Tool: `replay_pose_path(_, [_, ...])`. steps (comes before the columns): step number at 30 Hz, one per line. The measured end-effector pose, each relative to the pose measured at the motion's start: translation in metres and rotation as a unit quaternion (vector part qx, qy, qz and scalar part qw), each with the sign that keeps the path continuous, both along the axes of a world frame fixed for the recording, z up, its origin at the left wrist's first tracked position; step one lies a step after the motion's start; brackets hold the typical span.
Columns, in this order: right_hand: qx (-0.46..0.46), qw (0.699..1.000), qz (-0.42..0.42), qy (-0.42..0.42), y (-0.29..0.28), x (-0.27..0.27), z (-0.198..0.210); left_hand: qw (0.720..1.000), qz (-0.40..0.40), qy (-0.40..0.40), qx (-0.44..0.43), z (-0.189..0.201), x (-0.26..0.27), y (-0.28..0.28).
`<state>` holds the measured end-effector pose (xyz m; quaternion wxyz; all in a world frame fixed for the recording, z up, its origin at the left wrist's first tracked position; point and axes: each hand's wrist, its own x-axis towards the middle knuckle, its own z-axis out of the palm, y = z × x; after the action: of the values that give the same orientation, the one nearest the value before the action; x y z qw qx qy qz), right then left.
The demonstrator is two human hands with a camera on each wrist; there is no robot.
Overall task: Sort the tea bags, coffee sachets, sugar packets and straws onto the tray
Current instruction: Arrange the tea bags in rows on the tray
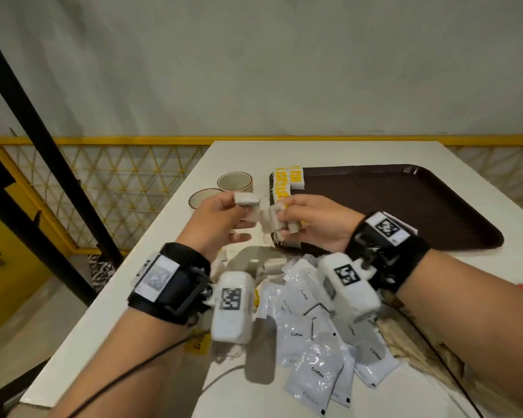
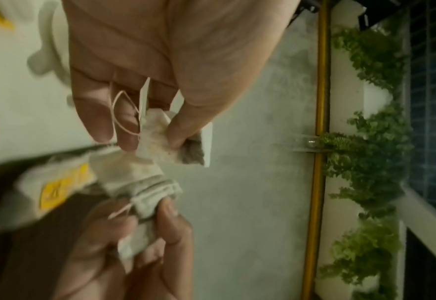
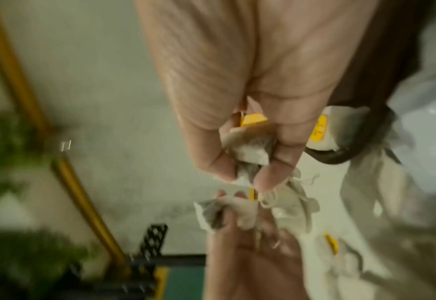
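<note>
Both hands are raised above the white table, near the left edge of the dark brown tray. My left hand pinches a white tea bag between thumb and fingers; the same tea bag shows its looped string. My right hand grips a small bunch of tea bags, with a yellow tag showing among the tea bags. A row of tea bags with yellow tags lies along the tray's left side. Coffee sachets are heaped at the table's front.
Two ceramic cups stand left of the tray. A loose tea bag and a yellow tag lie on the table under my wrists. A yellow mesh railing runs behind the table's left edge.
</note>
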<state>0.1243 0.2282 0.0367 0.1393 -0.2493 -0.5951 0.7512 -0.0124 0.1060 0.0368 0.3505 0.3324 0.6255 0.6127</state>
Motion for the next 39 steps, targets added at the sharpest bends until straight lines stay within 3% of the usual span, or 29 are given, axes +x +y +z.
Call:
replay_pose_path(3, [-0.218, 0.968, -0.072, 0.102, 0.003, 0.026, -0.005, 0.998, -0.033, -0.048, 0.022, -0.005, 0.032, 0.021])
replay_pose_path(5, [-0.275, 0.949, -0.077, 0.133, 0.005, 0.041, -0.010, 0.996, -0.036, -0.074, 0.031, -0.007, 0.050, 0.034])
replay_pose_path(17, [-0.259, 0.945, -0.119, 0.163, -0.006, 0.074, -0.041, 0.964, -0.096, -0.237, 0.068, -0.033, 0.073, 0.045])
replay_pose_path(21, [-0.319, 0.911, -0.184, 0.186, -0.002, 0.078, -0.042, 0.979, -0.088, -0.161, 0.090, -0.037, 0.072, 0.043])
replay_pose_path(26, [-0.234, 0.938, -0.192, 0.168, -0.001, 0.083, -0.043, 0.986, -0.068, -0.118, 0.095, -0.044, 0.070, 0.042])
replay_pose_path(32, [-0.215, 0.939, -0.208, 0.172, 0.002, 0.087, -0.038, 0.993, 0.004, -0.078, 0.085, -0.044, 0.071, 0.040])
replay_pose_path(36, [-0.175, 0.948, -0.212, 0.159, -0.001, 0.087, -0.038, 0.992, 0.011, 0.057, 0.109, -0.040, 0.071, 0.040])
replay_pose_path(39, [-0.133, 0.961, -0.195, 0.145, -0.003, 0.086, -0.038, 0.987, 0.030, 0.052, 0.148, -0.036, 0.069, 0.036])
